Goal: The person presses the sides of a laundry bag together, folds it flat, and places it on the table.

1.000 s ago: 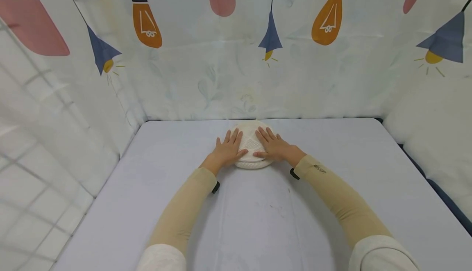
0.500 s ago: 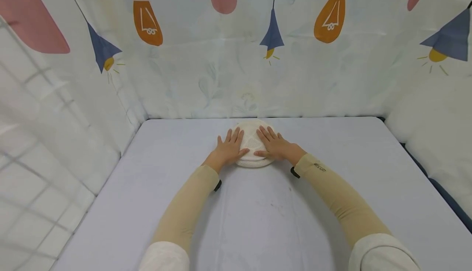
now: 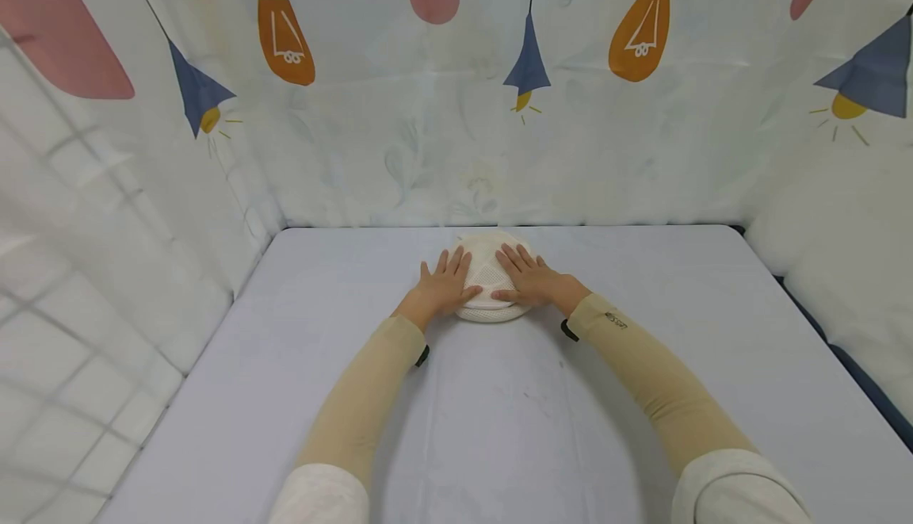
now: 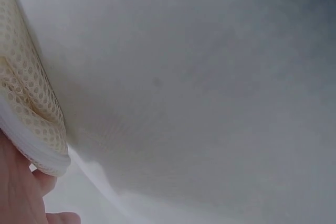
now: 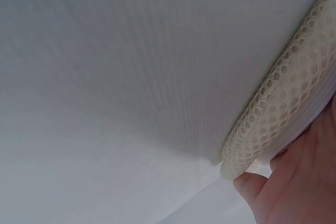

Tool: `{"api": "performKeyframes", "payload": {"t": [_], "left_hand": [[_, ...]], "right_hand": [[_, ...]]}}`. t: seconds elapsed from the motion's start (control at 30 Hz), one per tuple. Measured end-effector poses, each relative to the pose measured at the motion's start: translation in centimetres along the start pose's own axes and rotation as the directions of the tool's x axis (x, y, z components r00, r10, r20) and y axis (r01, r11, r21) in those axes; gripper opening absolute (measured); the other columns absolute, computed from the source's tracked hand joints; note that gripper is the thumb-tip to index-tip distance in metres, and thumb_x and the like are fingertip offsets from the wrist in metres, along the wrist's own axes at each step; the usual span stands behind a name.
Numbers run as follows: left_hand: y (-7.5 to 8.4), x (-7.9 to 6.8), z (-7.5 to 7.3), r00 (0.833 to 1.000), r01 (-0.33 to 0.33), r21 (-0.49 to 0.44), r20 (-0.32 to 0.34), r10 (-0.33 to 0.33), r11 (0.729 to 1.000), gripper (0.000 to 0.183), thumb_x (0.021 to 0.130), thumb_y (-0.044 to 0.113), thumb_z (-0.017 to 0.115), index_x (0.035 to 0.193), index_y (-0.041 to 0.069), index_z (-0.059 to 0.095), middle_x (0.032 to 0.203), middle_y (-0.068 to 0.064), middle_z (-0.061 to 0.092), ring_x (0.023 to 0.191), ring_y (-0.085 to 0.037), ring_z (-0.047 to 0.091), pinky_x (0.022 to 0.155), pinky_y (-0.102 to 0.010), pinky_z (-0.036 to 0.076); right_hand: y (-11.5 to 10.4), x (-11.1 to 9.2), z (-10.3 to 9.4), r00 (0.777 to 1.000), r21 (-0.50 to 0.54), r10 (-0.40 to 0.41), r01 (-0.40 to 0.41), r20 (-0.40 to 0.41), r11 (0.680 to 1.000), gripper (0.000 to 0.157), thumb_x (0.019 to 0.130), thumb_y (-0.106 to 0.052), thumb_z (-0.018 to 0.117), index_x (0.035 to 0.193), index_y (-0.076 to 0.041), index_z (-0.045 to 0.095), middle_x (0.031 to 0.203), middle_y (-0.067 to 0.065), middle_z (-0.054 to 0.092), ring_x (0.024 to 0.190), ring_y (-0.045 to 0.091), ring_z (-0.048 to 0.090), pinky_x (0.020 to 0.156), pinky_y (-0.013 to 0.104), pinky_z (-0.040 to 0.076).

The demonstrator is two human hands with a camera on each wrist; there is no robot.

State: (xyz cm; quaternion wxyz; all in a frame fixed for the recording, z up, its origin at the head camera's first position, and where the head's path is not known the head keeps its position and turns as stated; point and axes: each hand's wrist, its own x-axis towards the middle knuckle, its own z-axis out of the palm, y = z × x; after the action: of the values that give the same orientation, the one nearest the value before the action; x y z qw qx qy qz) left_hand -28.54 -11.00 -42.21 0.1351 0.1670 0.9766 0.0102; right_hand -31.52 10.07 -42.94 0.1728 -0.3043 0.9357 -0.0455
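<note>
A round, cream mesh laundry bag point(image 3: 488, 272) lies near the far edge of the table, with a pale band along its rim. My left hand point(image 3: 439, 289) rests on its left side, fingers straight and spread. On the right side my right hand point(image 3: 531, 280) lies the same way, its thumb pointing toward the left one. The left wrist view has the mesh bag point(image 4: 32, 98) at the left border, beside part of the left hand point(image 4: 21, 190). In the right wrist view, the bag's puffy side point(image 5: 278, 98) shows above the right hand point(image 5: 302, 182).
A white cloth covers the table point(image 3: 499, 429), with a few small marks on it. Behind stands a pale curtain point(image 3: 342, 151) printed with lamps and bulbs. More pale sheeting hangs at the left point(image 3: 93, 270) and right point(image 3: 842, 246) sides.
The head view has tilted down very slightly, so the scene sits a little higher. Both hands stay on the laundry bag, and the bag keeps its place.
</note>
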Motion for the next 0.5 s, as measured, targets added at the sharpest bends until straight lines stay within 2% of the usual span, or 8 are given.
{"api": "performKeyframes", "payload": {"t": [0.5], "left_hand": [[0.04,0.23,0.30,1.000,0.020,0.001,0.016,-0.020,1.000,0.078,0.095,0.058,0.023,0.149,0.012,-0.008,0.153,-0.007,-0.015,0.139,-0.032,-0.007,0.106,-0.061,0.005]], "right_hand": [[0.41,0.72,0.28,1.000,0.020,0.012,-0.013,0.011,1.000,0.092,0.087,-0.069,0.029,0.148,-0.014,-0.012,0.152,0.005,-0.019,0.137,0.028,-0.016,0.109,0.055,0.003]]}}
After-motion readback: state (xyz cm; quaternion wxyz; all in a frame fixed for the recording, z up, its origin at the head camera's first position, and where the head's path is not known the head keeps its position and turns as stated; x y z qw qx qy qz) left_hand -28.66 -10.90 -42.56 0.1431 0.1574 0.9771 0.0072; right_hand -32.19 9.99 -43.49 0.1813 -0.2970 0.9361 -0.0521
